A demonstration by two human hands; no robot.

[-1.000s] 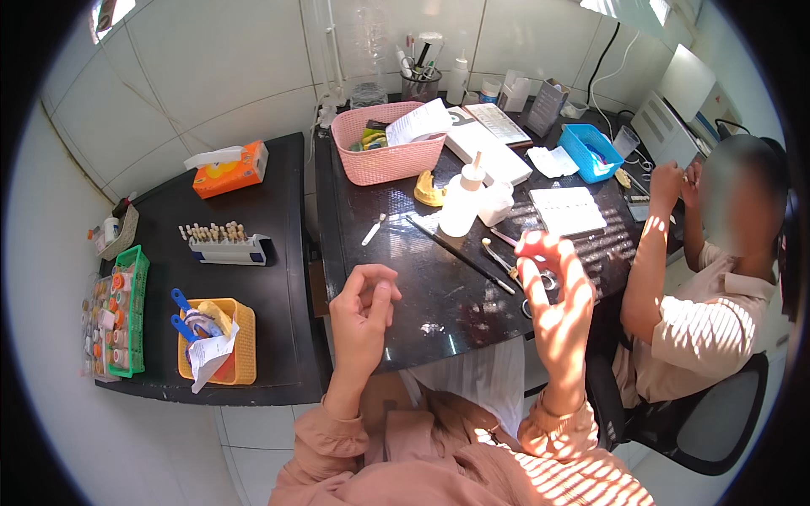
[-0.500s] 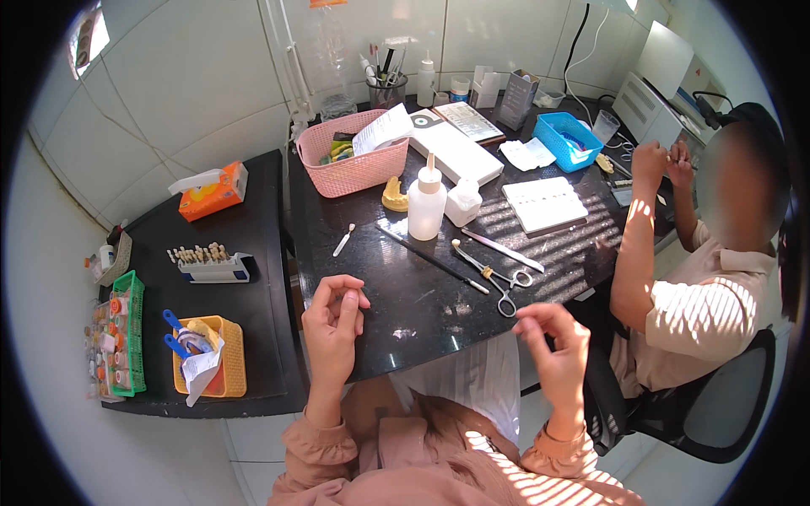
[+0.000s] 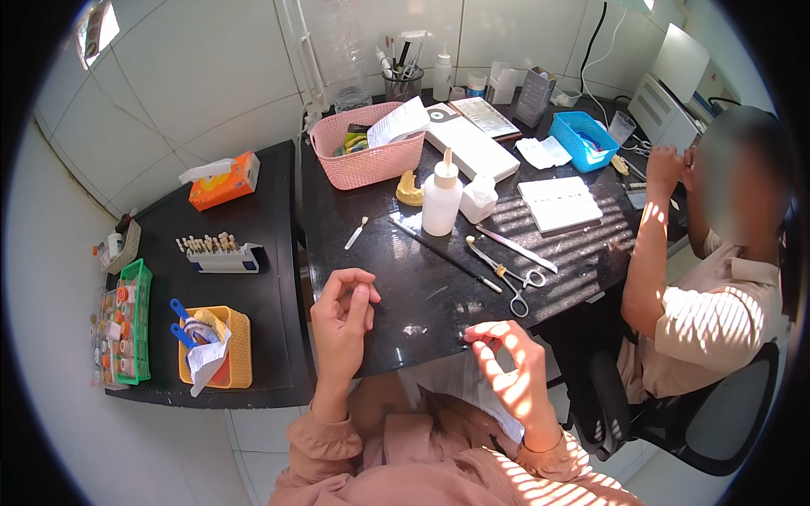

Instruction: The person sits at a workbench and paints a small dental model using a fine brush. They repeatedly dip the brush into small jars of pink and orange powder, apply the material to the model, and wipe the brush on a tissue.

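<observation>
My left hand [image 3: 344,314] is closed at the table's front edge, fingers curled and thumb pressed against them. Whatever it holds, if anything, is hidden. To its right, my right hand [image 3: 512,364] pinches thumb and fingers together over the edge; a tiny dark spot shows at the tips. Ahead lie a small white stick with a tooth-like tip [image 3: 356,234], a slim black brush-like tool [image 3: 445,255], a pale pinkish flat tool [image 3: 516,248] and a scissor-handled clamp [image 3: 506,274]. The clamp has a tan band and a small pale piece at its tip.
Behind stand a white squeeze bottle [image 3: 442,205], yellow dental cast [image 3: 409,191], pink basket [image 3: 371,166], white palette [image 3: 560,205] and blue basket [image 3: 582,142]. A person [image 3: 717,295] sits at right. The left table [image 3: 283,337] holds a tooth shade guide [image 3: 221,257] and yellow basket [image 3: 240,358].
My right hand has moved left, nearer my left hand and the table edge. My left hand keeps its curled shape. The whole view has shifted slightly.
</observation>
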